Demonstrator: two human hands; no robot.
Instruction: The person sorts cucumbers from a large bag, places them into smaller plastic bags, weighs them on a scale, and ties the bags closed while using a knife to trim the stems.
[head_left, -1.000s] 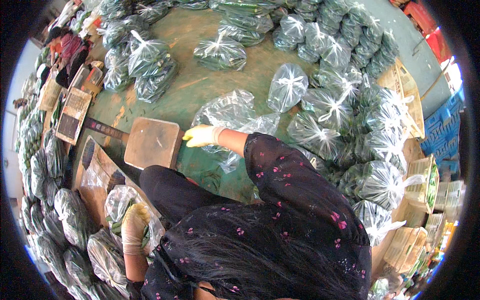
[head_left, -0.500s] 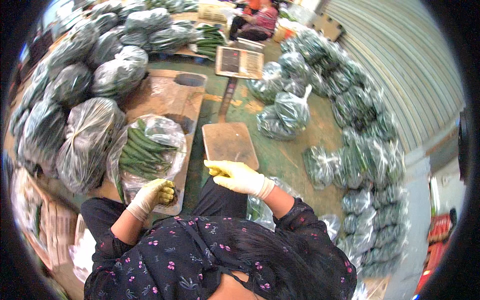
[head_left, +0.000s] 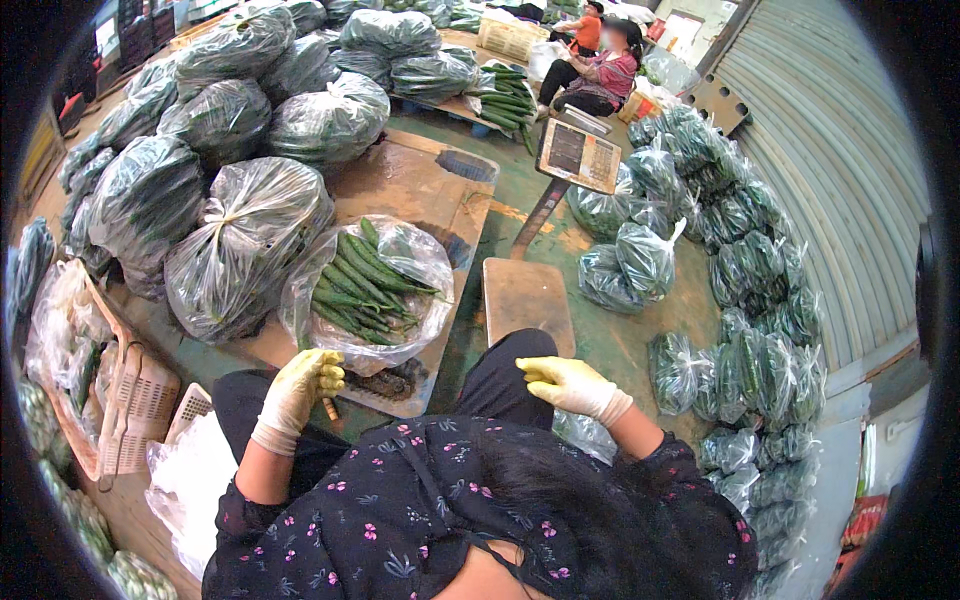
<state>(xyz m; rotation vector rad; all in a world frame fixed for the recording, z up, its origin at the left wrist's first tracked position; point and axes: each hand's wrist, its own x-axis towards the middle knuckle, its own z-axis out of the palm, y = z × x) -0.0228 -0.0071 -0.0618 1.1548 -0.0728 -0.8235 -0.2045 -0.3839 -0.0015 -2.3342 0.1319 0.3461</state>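
My left hand, in a pale yellow glove, curls beside the lower edge of an open plastic bag of long cucumbers; whether it grips anything is hidden. A short brown object shows just below it. My right hand, gloved alike, is open and empty above my dark-trousered leg. The bag rests on a worn brown board. Beyond my legs is the platform of a floor scale, with its display head on a post.
Large tied bags crowd the left, beside a plastic crate. Stacked smaller bags line the right by a corrugated wall. At the back two people sit near loose cucumbers.
The view has swung left toward the open bag. My right hand has drawn back from the loose plastic seen earlier and now sits further from my left hand than half a second ago.
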